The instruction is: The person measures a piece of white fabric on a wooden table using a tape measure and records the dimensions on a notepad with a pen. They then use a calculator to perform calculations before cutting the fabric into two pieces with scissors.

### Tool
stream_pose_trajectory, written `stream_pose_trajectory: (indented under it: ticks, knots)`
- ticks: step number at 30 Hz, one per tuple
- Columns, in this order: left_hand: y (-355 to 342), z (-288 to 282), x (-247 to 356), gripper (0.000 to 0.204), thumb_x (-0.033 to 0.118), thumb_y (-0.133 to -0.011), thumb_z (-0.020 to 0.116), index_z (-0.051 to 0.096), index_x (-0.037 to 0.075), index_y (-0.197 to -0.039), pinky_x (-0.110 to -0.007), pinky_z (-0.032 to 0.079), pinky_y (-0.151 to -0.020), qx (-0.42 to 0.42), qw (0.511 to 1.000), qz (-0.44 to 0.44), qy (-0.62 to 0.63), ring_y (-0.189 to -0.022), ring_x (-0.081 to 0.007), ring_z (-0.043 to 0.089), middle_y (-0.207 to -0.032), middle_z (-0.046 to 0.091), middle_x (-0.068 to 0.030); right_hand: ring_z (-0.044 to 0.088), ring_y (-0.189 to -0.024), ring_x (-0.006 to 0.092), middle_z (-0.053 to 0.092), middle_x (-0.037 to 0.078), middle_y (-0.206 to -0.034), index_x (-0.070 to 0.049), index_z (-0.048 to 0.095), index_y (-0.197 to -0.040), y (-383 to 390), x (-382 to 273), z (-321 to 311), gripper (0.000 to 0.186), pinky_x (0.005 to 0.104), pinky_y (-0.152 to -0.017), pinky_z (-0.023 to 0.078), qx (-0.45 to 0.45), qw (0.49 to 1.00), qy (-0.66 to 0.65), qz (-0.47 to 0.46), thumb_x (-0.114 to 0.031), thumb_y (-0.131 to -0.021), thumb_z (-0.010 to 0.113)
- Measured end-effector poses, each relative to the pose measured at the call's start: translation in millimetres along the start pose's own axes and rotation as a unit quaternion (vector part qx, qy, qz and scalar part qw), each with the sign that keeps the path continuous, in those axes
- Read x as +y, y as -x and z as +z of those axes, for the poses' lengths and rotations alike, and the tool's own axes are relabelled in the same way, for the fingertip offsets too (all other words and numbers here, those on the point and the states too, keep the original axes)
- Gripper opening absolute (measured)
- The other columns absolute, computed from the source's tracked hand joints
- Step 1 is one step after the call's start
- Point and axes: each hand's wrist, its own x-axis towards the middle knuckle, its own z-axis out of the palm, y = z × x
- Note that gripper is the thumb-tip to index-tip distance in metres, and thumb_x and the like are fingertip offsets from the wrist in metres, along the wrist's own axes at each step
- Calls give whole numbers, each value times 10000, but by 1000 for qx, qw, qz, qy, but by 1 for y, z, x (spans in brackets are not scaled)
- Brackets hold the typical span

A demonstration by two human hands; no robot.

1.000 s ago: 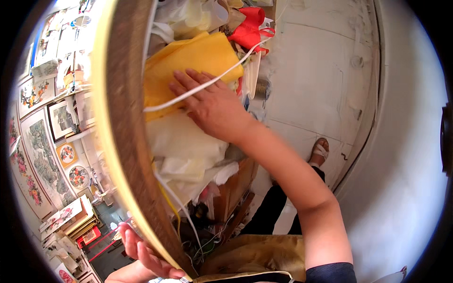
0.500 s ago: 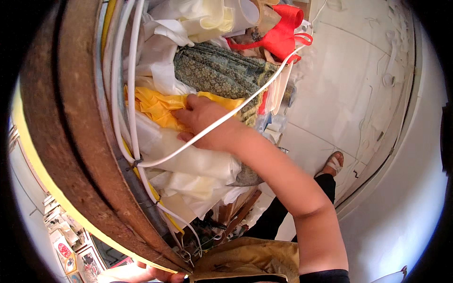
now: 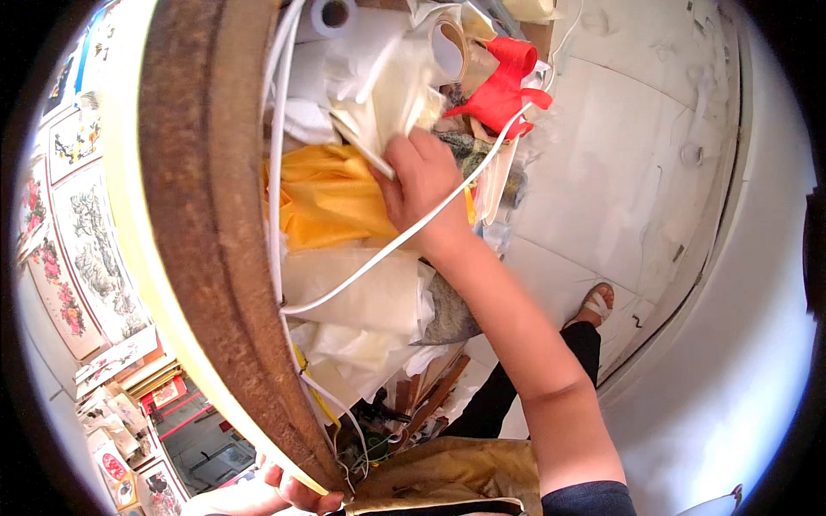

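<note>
My right hand (image 3: pixel 423 185) reaches under the table edge into a heap of cloth and paper. Its fingers are closed on the edge of a cream sheet (image 3: pixel 383 107), whether cloth or paper I cannot tell. Just below the sheet lies a shiny yellow cloth (image 3: pixel 331 196), spread and wrinkled. A dark patterned cloth (image 3: pixel 469 153) shows only a little beside my fingers. At the lower edge my left hand (image 3: pixel 297 492) is curled round the rim of the brown board tabletop (image 3: pixel 202 232), its fingers partly hidden.
A white cable (image 3: pixel 379 268) loops across in front of my right forearm. Red cloth (image 3: pixel 503 90) and a white roll (image 3: pixel 333 15) lie at the far end of the heap. Pale floor tiles (image 3: pixel 619 146) stretch to the right. Framed pictures (image 3: pixel 99 249) stand beyond the tabletop at left.
My right hand has moved from the yellow cloth up to the cream sheet and gripped it. The yellow cloth lies more spread out, and the dark patterned cloth is mostly covered. The view has shifted left.
</note>
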Motion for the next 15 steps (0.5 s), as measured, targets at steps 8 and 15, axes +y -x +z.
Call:
stream_pose_trajectory:
  ticks: [8, 15]
  knots:
    - [-23, -15, 3, 743, 471, -924, 459, 351, -75, -1416, -714, 306, -1065, -109, 982, -82, 128, -1262, -528, 420, -1421, 335, -356, 529, -761, 350, 487, 161, -801, -19, 488, -863, 35, -7, -27, 180, 395, -684, 455, 30, 980, -115, 158, -8, -842, 666]
    - [-54, -22, 1, 756, 449, -902, 571, 378, -68, -1419, -684, 213, -1149, -168, 960, -129, 182, -1363, -503, 367, -1449, 353, -331, 546, -758, 205, 551, 113, -818, -14, 551, -904, 107, -21, -75, 123, 338, -697, 457, 87, 903, -229, 353, -41, -879, 669]
